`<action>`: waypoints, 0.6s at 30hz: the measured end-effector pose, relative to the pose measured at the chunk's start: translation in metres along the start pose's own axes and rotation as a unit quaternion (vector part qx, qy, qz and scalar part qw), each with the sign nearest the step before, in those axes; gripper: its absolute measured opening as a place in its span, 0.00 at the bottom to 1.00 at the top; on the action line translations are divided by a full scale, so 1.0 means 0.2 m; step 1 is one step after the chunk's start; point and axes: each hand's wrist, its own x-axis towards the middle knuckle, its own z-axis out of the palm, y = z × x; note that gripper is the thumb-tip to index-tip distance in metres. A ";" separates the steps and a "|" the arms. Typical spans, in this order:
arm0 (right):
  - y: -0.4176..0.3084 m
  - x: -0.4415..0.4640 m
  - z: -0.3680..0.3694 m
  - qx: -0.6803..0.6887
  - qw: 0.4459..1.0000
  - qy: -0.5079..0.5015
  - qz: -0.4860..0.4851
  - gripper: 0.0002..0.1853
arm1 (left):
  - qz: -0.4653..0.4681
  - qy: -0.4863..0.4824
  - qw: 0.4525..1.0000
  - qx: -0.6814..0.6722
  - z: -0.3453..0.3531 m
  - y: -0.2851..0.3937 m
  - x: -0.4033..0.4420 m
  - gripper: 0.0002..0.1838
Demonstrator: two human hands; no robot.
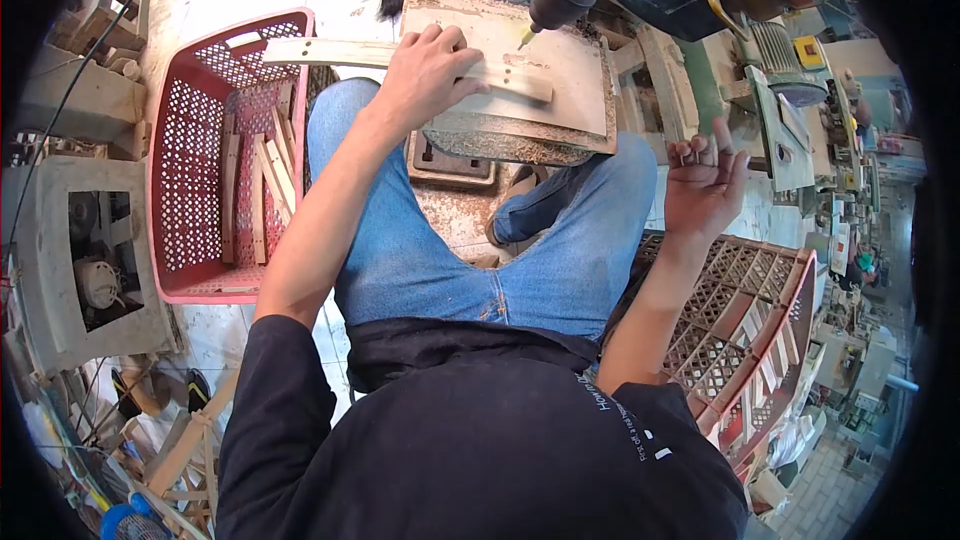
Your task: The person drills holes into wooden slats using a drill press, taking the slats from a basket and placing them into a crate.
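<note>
My left hand (430, 75) is closed over a long wooden slat (345, 52) with dark holes near its end. The slat lies across a flat wooden board (585, 90) on the drill press table, its left end sticking out past the board. Above the slat's right part hangs a drill bit (527, 37) in a dark chuck (560, 2), apart from the wood. To the right, my right hand (708, 175) is raised in the air above my knee, fingers apart and partly curled, with nothing visible in it.
A red plastic basket (165, 180) holding several slats (275, 175) stands at my left. At my right is a brownish-red crate (800, 275) with more wood pieces. Sawdust covers the drill press table's edge (500, 145). Machinery (100, 260) stands at far left.
</note>
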 end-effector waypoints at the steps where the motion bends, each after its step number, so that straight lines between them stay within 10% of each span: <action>1: 0.02 -0.02 0.01 -0.001 0.999 0.035 0.004 0.27 | 0.019 -0.010 1.000 0.000 -0.02 0.00 -0.01 0.19; 5: 0.10 -0.01 -0.14 0.022 0.993 0.093 0.064 0.24 | 0.065 -0.031 0.996 -0.043 -0.07 0.01 -0.04 0.21; 8: 0.18 -0.03 -0.20 0.026 0.987 0.124 0.097 0.19 | -0.028 -0.190 0.981 -0.025 -0.26 0.07 0.00 0.28; 18: 0.30 -0.03 -0.32 0.034 0.985 0.124 0.111 0.13 | -0.184 -0.286 0.938 -0.070 -0.48 0.02 -0.05 0.29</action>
